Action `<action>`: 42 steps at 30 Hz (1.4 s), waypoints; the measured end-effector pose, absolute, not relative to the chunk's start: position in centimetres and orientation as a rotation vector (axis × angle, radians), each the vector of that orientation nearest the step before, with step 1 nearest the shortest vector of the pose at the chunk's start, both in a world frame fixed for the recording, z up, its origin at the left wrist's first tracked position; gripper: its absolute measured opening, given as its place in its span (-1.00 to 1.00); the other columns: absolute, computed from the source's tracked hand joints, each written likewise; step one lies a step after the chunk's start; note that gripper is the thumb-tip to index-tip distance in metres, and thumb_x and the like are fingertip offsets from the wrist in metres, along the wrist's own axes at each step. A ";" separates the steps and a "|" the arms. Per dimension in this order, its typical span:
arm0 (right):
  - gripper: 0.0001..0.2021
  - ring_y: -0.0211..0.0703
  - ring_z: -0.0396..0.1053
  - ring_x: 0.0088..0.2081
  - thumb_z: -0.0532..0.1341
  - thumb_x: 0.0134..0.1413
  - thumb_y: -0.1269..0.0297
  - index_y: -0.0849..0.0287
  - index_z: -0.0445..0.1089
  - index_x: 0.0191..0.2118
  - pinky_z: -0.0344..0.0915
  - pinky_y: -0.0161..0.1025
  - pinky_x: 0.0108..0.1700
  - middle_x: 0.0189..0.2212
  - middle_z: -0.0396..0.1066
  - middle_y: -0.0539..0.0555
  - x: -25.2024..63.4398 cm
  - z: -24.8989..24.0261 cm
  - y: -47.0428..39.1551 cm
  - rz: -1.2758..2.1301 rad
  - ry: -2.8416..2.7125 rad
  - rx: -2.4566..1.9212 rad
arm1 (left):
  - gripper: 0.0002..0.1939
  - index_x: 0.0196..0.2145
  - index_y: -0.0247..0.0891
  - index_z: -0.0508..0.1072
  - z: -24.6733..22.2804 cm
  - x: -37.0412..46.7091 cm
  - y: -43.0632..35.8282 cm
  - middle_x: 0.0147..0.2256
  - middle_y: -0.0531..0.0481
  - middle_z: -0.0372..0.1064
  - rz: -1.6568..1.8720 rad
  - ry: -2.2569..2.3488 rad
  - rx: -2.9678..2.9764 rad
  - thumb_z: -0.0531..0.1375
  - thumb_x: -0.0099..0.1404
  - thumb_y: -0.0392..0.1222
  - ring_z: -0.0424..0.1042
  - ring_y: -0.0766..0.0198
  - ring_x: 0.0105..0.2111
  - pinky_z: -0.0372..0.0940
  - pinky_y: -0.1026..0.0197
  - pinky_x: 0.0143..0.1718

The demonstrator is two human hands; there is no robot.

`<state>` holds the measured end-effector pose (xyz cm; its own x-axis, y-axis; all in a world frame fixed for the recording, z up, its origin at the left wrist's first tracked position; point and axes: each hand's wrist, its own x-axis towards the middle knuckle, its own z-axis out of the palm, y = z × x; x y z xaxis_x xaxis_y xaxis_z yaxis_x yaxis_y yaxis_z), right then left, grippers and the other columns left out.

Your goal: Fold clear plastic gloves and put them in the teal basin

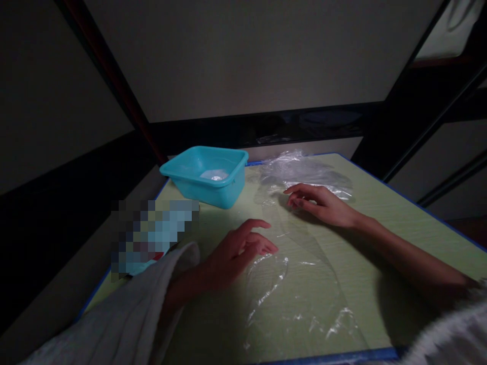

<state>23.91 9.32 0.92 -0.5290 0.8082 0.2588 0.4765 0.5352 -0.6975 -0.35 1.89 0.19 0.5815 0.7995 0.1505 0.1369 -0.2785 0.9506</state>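
Note:
A large clear plastic bag (300, 294) lies spread over the table in front of me. My left hand (239, 253) is at its left side, the thumb and a fingertip pinched together at the bag's edge, while another finger stretches out above. Exactly how much film is between the fingertips is hard to see. Farther back, my right hand (319, 204) hovers palm down with loosely bent fingers and holds nothing visible. Just beyond it is a crumpled pile of clear plastic film (300, 172) at the table's far side.
A turquoise plastic basin (207, 185) stands at the back left, with something whitish inside. Nearer, a light-blue item (160, 238), blurred by pixelation, lies by the left edge. The pale green table (380, 223) has blue edging; a wall panel (243, 56) rises behind.

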 end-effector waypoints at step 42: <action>-0.30 -0.05 -0.03 0.23 0.15 0.06 0.37 0.31 -0.16 0.28 0.04 -0.13 0.22 0.23 -0.06 0.20 21.6 2.9 -4.3 0.393 -3.019 -0.438 | -0.67 -0.11 -0.28 0.23 -0.1 -0.6 2.1 -0.21 -0.17 0.43 0.683 0.674 1.543 0.00 0.33 0.03 0.44 0.19 -0.17 0.29 0.13 -0.14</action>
<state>21.63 -4.35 2.90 -0.9574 0.2875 0.0287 0.2705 0.9269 -0.2600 -0.62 2.06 -0.11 0.6533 0.7562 0.0369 0.0272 -0.0721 0.9970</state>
